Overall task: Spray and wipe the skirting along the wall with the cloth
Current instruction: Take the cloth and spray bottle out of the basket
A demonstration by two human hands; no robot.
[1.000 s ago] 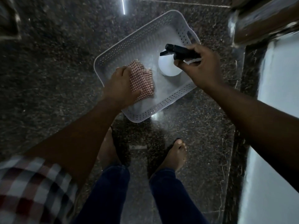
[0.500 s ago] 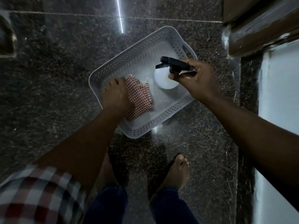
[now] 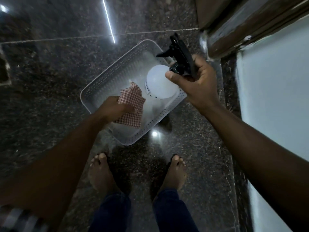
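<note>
Floor [image 3: 41,81]: dark speckled polished stone, glossy, with bright light reflections and one thin joint line across the top; open on the left side.

Basket [image 3: 107,77]: white plastic, rectangular, rounded corners, rows of small holes in the walls; sits on the floor at an angle, just ahead of two bare feet [image 3: 102,174]; contents are the cloth and the lower part of the spray bottle.

Left hand [image 3: 115,109]: reaches in over the near-left rim, fingers curled round the cloth [image 3: 132,108]; the hand is slightly blurred; cloth is soft, red-and-white small check, bunched and folded, one corner sticking up; whether it touches the basket bottom cannot be told.

Spray bottle [image 3: 160,84]: white rounded translucent body, black trigger head on top, tilted towards the right; body lies over the right half of the basket, just beside the cloth; contact of base with basket cannot be told.

Right hand [image 3: 199,82]: thumb and fingers wrapped round the black neck below the trigger, over the far-right corner of the basket.

Skirting [image 3: 229,91]: dark speckled stone strip along the foot of the pale smooth wall [image 3: 275,97], right of the basket; narrow band of floor between basket and skirting; brown wooden frame [image 3: 234,22] meets the wall at top right.
</note>
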